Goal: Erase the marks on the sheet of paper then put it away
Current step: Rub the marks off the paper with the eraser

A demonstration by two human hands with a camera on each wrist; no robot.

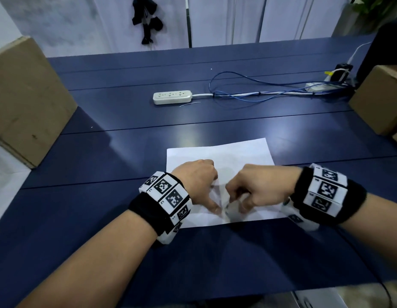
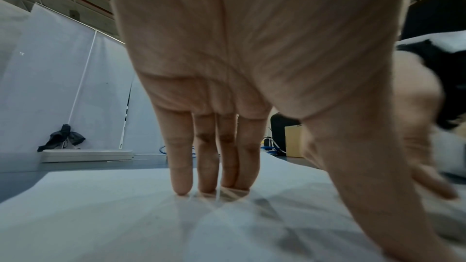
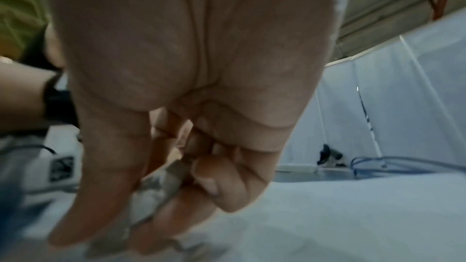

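A white sheet of paper (image 1: 226, 156) lies flat on the dark blue table (image 1: 93, 207), near its front edge. My left hand (image 1: 206, 185) presses down on the sheet's left half; in the left wrist view its straight fingers (image 2: 206, 166) stand with their tips on the paper (image 2: 100, 216), the thumb spread out to the right. Faint grey lines (image 2: 227, 196) show on the sheet at those fingertips. My right hand (image 1: 237, 204) is just to the right and pinches a small whitish-grey eraser (image 3: 163, 184) between thumb and curled fingers, its lower end on the paper (image 3: 353, 216).
A white power strip (image 1: 172, 97) lies at mid-table, with a white lead and loops of blue cable (image 1: 248, 85) running to the right. Cardboard boxes stand at the left edge (image 1: 26, 96) and the right edge (image 1: 379, 96). White partition panels close off the back.
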